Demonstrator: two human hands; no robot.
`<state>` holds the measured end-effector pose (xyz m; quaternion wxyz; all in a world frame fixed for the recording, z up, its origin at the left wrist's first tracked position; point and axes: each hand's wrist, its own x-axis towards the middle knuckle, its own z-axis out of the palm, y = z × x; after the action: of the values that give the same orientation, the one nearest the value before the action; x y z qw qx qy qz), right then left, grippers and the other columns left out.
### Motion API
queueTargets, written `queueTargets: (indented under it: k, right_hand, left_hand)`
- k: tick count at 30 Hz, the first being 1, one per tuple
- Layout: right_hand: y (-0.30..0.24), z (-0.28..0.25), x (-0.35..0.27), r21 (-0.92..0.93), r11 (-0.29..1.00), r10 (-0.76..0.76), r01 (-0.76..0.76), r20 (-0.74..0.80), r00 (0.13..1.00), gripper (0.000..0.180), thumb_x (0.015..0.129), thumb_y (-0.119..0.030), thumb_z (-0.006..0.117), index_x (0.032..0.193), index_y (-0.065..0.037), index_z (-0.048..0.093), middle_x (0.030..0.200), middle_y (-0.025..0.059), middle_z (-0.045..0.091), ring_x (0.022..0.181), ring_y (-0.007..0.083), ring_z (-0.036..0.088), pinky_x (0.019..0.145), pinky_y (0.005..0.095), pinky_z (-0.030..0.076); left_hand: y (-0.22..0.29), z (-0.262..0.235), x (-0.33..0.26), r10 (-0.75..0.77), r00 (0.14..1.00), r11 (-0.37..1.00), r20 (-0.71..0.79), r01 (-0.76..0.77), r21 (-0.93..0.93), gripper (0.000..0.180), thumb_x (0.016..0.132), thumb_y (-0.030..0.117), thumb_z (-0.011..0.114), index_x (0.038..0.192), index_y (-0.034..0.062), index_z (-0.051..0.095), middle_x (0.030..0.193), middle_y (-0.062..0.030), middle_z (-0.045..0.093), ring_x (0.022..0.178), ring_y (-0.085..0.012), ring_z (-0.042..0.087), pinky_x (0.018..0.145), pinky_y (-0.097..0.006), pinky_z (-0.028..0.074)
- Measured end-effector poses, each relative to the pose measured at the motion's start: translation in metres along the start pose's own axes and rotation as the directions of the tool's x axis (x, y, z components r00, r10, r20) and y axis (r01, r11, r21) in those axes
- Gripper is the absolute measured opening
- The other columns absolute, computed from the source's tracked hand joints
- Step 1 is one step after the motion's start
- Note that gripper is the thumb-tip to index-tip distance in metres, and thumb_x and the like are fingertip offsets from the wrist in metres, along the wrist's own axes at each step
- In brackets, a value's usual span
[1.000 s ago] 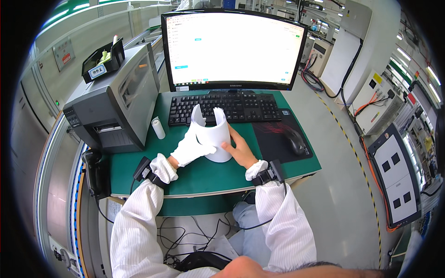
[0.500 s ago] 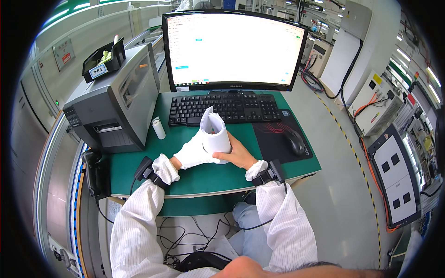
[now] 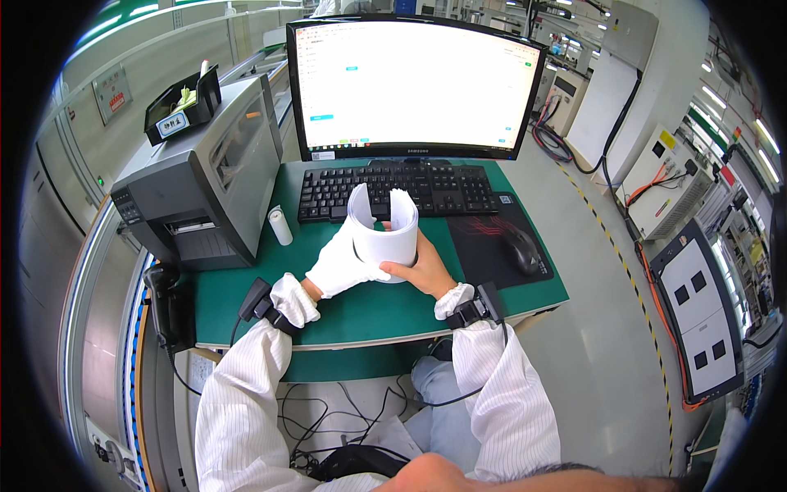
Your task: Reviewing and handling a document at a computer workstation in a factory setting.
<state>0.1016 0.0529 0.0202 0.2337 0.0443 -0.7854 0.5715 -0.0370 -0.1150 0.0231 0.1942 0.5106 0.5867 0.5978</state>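
Between my two hands stands a curled stack of white paper sheets (image 3: 384, 246), bent into an upright open roll with a gap on its far side. My left hand (image 3: 336, 264), in a white glove, wraps the roll's left side. Bare-fingered, my right hand (image 3: 426, 269) grips the right side, its thumb across the near face. Some fingers of both hands are hidden behind the paper. Just beyond the roll lies a black keyboard (image 3: 328, 197). A small white roll (image 3: 280, 226) stands on the green table (image 3: 361, 316) left of my left hand.
A grey label printer (image 3: 197, 180) carries a black tray (image 3: 205, 102) at the left. Below it sits a black handheld scanner (image 3: 164, 303). A monitor (image 3: 410, 90) stands at the back, and a mouse (image 3: 521, 251) rests on a dark pad (image 3: 484, 266) to the right. Cables hang under the table.
The curled paper has opened from a tight, overlapping roll into a wider curve with a gap at the far side. My hands have moved slightly apart with it.
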Motion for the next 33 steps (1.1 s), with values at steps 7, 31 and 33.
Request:
queueTargets:
  k: [7,31,33]
  right_hand:
    - [0.009,0.0,0.003,0.08,0.996,0.019,-0.025,0.079,0.997,0.105,0.08,-0.027,0.087,0.159,-0.005,0.021,0.153,0.0179,0.04,0.142,0.031,0.04,0.117,0.0431,0.033]
    - [0.007,0.001,-0.001,-0.063,0.997,-0.042,0.041,-0.017,0.999,0.092,0.08,-0.03,0.087,0.151,-0.003,0.034,0.143,0.0176,0.05,0.131,0.0287,0.051,0.109,0.041,0.041]
    - [0.008,0.002,0.0,-0.044,0.998,-0.049,0.048,-0.023,0.999,0.091,0.08,-0.031,0.086,0.15,-0.003,0.035,0.141,0.0172,0.051,0.13,0.0281,0.052,0.108,0.0405,0.042]
  left_hand:
    - [-0.001,-0.002,0.003,-0.147,0.98,0.989,0.134,0.144,0.034,0.099,0.064,0.02,0.098,0.145,0.0046,0.042,0.129,-0.0084,0.061,0.111,-0.0176,0.062,0.091,-0.035,0.058]
    - [-0.001,-0.002,0.004,-0.056,0.994,0.994,0.096,0.047,0.097,0.089,0.068,0.033,0.097,0.139,0.0049,0.052,0.129,-0.0101,0.065,0.116,-0.0203,0.063,0.102,-0.037,0.052]
    - [0.0,0.0,0.004,-0.062,0.994,0.995,0.095,0.053,0.09,0.087,0.069,0.034,0.096,0.138,0.0049,0.053,0.129,-0.0102,0.066,0.116,-0.0206,0.063,0.102,-0.037,0.052]
